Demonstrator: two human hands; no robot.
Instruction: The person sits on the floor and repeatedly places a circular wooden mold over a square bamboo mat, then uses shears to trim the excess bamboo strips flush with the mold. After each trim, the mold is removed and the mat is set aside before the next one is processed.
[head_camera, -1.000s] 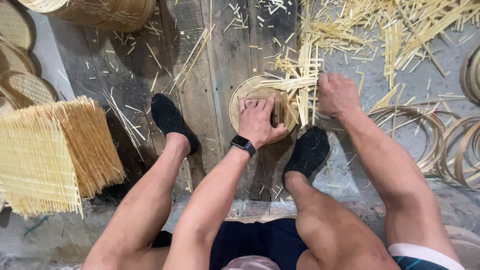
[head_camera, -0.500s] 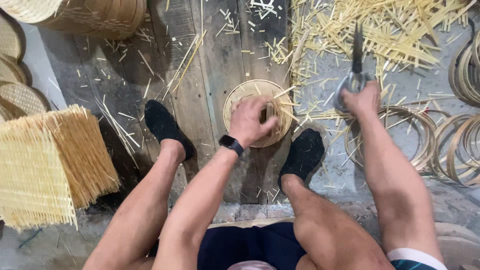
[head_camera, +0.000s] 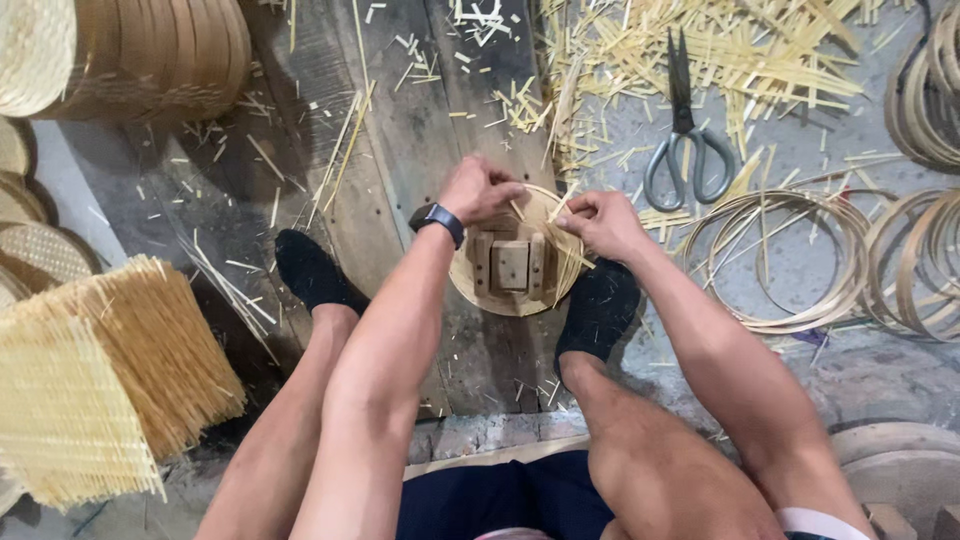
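Observation:
A small round bamboo basket (head_camera: 515, 290) sits on the wooden plank floor (head_camera: 400, 150) between my feet, with a square wooden block (head_camera: 512, 265) inside it. My left hand (head_camera: 478, 188), with a dark watch on the wrist, pinches the basket's far rim. My right hand (head_camera: 600, 222) grips the right rim and thin bamboo strips there. Grey scissors (head_camera: 685, 140) lie on the floor beyond my right hand, untouched.
Loose bamboo strips (head_camera: 720, 60) litter the floor at top right. Coiled bamboo hoops (head_camera: 790, 260) lie to the right. A stack of woven mats (head_camera: 90, 380) stands at the left, and finished round baskets (head_camera: 130, 50) are piled at top left.
My right hand has let go of the scissors, which now lie on the floor, and has come back to the basket's rim. The basket is turned over, showing the block inside.

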